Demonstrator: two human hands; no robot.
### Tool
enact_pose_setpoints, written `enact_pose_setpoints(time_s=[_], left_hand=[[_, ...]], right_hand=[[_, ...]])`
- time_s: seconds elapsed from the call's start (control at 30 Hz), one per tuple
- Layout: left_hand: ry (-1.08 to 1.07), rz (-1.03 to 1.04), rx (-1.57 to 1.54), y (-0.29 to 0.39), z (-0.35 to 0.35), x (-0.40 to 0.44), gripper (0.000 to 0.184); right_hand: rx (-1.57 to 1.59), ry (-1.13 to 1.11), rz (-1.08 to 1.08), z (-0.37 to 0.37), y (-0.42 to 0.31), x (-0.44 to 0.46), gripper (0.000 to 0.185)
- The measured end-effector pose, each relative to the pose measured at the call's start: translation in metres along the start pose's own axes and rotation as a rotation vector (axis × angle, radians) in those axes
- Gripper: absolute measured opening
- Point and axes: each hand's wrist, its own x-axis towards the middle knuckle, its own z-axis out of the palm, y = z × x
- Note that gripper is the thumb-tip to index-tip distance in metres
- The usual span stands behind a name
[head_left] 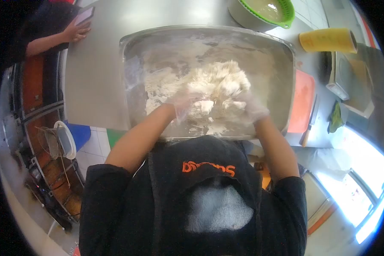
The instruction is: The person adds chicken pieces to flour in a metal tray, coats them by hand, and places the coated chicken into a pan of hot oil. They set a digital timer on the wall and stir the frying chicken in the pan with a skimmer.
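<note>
Both of my hands wear thin clear gloves and are inside a large metal tray (pixel 134 96). My left hand (pixel 184 102) touches the near left side of a clumpy heap of floury dough (pixel 219 79). At the heap's near right edge is my right hand (pixel 252 109), also against the dough. Motion smears the fingers of both hands, so their grip cannot be made out. Loose flour (pixel 162 83) lies to the left of the heap, and white smears coat the tray floor.
A metal counter (pixel 94 85) carries the tray. Beyond it stand a pot with a green strainer (pixel 289 13) and a yellow roll (pixel 327 40). On the right are a pink cutting board (pixel 302 100) and a knife (pixel 312 115). Another person's hand (pixel 77 32) rests near a phone (pixel 84 16).
</note>
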Motion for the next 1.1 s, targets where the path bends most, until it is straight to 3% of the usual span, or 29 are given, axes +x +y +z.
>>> enact_pose_setpoints(time_s=[0.1,0.13,0.17,0.23,0.27,0.3,0.33,0.37,0.4,0.43,0.47,0.5,0.53,0.57,0.6,0.67,0.7,0.73,0.77,0.83,0.9,0.93,1.0,1.03,1.1], left_hand=[[0.072,0.009,0.155,0.027,0.003,-0.023,0.055],[0.099,-0.015,0.244,0.040,0.009,-0.034,0.054],[0.128,-0.046,0.331,0.053,0.016,-0.044,0.053],[0.188,-0.108,0.456,0.073,0.034,-0.058,0.052],[0.218,-0.139,0.488,0.079,0.045,-0.062,0.051],[0.248,-0.169,0.507,0.084,0.055,-0.065,0.051],[0.284,-0.189,0.472,0.085,0.065,-0.066,0.051],[0.330,-0.197,0.389,0.084,0.073,-0.063,0.051],[0.374,-0.197,0.281,0.081,0.079,-0.057,0.051],[0.457,-0.135,0.114,0.057,0.080,-0.037,0.050],[0.532,-0.060,-0.050,0.034,0.081,-0.017,0.050],[0.665,0.086,-0.380,0.019,0.081,-0.003,0.050],[0.680,0.098,-0.379,0.032,0.087,-0.015,0.050],[0.716,0.070,0.028,0.051,0.090,-0.035,0.050],[0.775,0.026,0.434,0.069,0.094,-0.056,0.050],[0.821,0.055,1.494,-0.012,0.036,-0.008,0.050],[0.946,0.082,1.955,-0.051,0.008,0.015,0.051],[0.970,0.067,1.465,-0.005,0.024,-0.014,0.054],[1.000,0.036,1.195,0.020,0.032,-0.029,0.058],[1.061,-0.010,0.789,0.055,0.039,-0.041,0.066],[1.063,-0.022,0.587,0.073,0.039,-0.032,0.075],[1.049,-0.029,0.544,0.078,0.040,-0.022,0.080],[0.967,0.000,0.612,0.072,0.028,0.006,0.091],[0.969,0.006,0.625,0.082,0.033,0.010,0.091],[0.832,-0.088,0.520,0.099,0.049,0.016,0.090]], right_hand=[[0.275,0.100,-0.146,-0.003,-0.008,-0.020,0.056],[0.285,-0.095,-0.207,-0.019,-0.009,-0.018,0.050],[0.287,-0.103,-0.207,-0.047,-0.002,-0.007,0.050],[-0.381,0.009,-0.239,-0.098,0.017,0.015,0.046],[-0.377,-0.003,-0.239,-0.079,0.010,0.006,0.046],[-0.442,0.049,-0.396,-0.058,0.003,-0.006,0.045],[-0.506,0.100,-0.555,-0.040,-0.001,-0.015,0.044],[-0.505,0.088,-0.559,-0.033,-0.001,-0.016,0.044],[-0.713,0.089,-0.612,-0.030,0.000,-0.017,0.045],[-0.923,0.088,-0.666,-0.030,-0.002,-0.018,0.047],[-0.923,0.073,-0.674,-0.039,0.000,-0.013,0.047],[-1.235,-0.068,-0.715,-0.050,0.007,-0.004,0.049],[-1.397,-0.143,-0.737,-0.048,0.004,-0.005,0.051],[-1.548,-0.223,-0.772,-0.046,0.002,-0.006,0.053],[-1.412,-0.187,-0.885,-0.024,-0.004,-0.025,0.056],[-1.261,-0.164,-1.001,-0.005,-0.021,-0.042,0.060],[-0.976,-0.238,-0.758,-0.001,-0.029,-0.044,0.065],[-0.692,-0.301,-0.516,0.001,-0.036,-0.044,0.070],[-0.690,-0.308,-0.532,-0.003,-0.043,-0.031,0.070],[-0.747,-0.060,-0.858,-0.031,-0.056,0.020,0.057],[-1.565,0.304,-0.473,-0.070,-0.063,0.076,0.036],[-1.559,0.309,-0.484,-0.080,-0.056,0.100,0.036],[-2.350,0.278,-0.692,-0.095,-0.036,0.142,0.019],[-2.341,0.291,-0.698,-0.101,-0.019,0.160,0.019],[-2.474,0.563,-1.060,-0.099,0.011,0.174,0.018]])
